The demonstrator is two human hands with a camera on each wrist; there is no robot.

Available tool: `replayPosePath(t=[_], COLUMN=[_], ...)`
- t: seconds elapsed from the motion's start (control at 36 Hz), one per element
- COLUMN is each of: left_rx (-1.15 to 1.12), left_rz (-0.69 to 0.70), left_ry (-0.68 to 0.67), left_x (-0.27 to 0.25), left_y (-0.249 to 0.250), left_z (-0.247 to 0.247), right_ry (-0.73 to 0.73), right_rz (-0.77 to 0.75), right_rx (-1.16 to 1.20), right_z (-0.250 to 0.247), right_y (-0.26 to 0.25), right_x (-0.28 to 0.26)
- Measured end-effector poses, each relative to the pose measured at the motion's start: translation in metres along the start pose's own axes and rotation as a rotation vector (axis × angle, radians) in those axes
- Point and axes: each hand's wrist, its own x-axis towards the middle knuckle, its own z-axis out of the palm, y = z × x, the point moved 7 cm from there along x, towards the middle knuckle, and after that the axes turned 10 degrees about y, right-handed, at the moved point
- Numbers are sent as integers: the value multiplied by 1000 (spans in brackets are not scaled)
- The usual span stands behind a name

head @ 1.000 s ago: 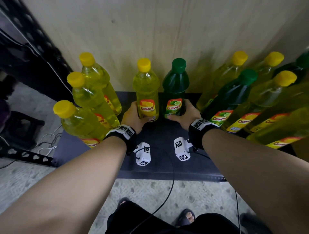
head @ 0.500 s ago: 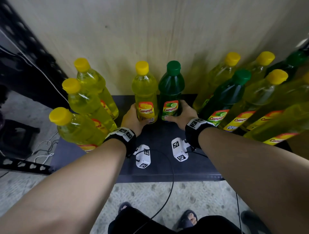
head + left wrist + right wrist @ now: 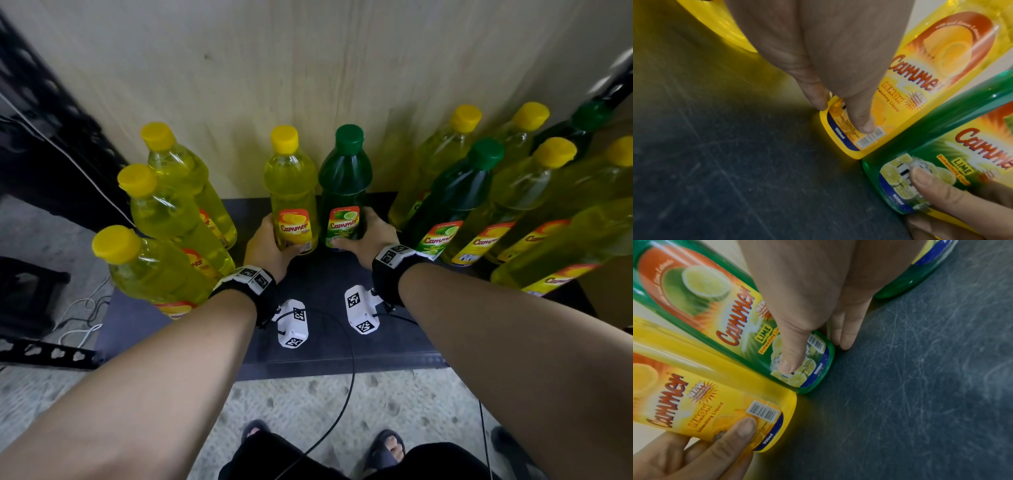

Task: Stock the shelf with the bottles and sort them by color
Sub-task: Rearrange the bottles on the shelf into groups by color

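A yellow lemon bottle [image 3: 291, 192] and a green lime bottle [image 3: 344, 185] stand side by side, touching, on the dark shelf [image 3: 325, 281] near the wooden back panel. My left hand [image 3: 270, 243] grips the yellow bottle [image 3: 931, 84] low down, thumb on its label. My right hand [image 3: 368, 236] grips the green bottle [image 3: 715, 308] the same way, thumb on the lime label. Each wrist view also shows the other bottle: the green one [image 3: 953, 159] and the yellow one [image 3: 705, 402].
Three yellow bottles [image 3: 171, 219] stand in a line at the shelf's left. At the right is a mixed cluster of yellow bottles [image 3: 524, 192] and green bottles [image 3: 459, 192]. Bare shelf lies in front of my hands. A black metal rack post [image 3: 51, 113] rises at left.
Both hands keep their grip on the two bottles, which stay together in the shelf's middle. The view has shifted slightly; nothing else has visibly moved.
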Motion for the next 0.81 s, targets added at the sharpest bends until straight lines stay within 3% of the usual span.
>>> replayPosePath(t=[0.47, 0.81], left_rx=[-19, 85], left_rz=[5, -42], left_ry=[13, -27], left_x=[5, -2], left_y=[-2, -9], left_z=[3, 4], right_ry=[-8, -32], right_rz=[15, 47], right_rx=[-29, 38], right_z=[6, 1], right_y=[2, 1], right_x=[4, -7])
